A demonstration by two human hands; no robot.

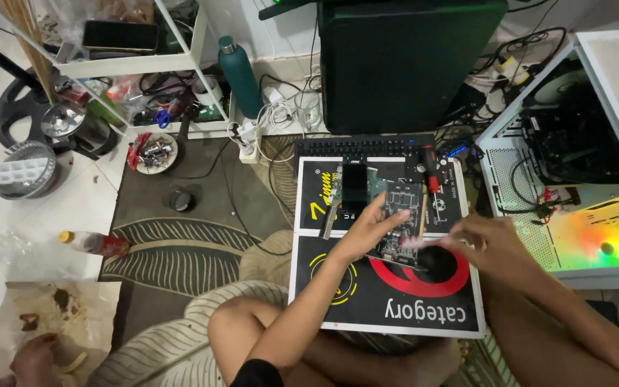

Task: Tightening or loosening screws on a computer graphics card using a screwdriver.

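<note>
A: What is at the far left side?

B: At 9 o'clock from the middle there is a plastic bottle lying on the white floor. At 11 o'clock a white shelf stands, with a small bowl of metal parts in front of it, and a teal bottle stands upright just beside the shelf. At 7 o'clock, in the corner, another person's hand touches a paper with brown pieces.

A: And the left hand?

B: The left hand is near the middle. Its fingers are closed on the edge of the green circuit board and they hold it tilted over the black and white printed cardboard.

A: Where is the board exactly?

B: It is above the middle of the cardboard, at 6 o'clock from the black keyboard. A black computer case stands at 12 o'clock behind the keyboard. A red screwdriver lies at 1 o'clock from the board.

A: The right hand?

B: The right hand is at 3 o'clock from the board. Its fingers pinch a small pale thing, which is blurred, so I cannot tell what it is. Its tip reaches the lower edge of the board.

A: And further right?

B: An open white computer case lies at 2 o'clock, with coloured light inside.
</note>
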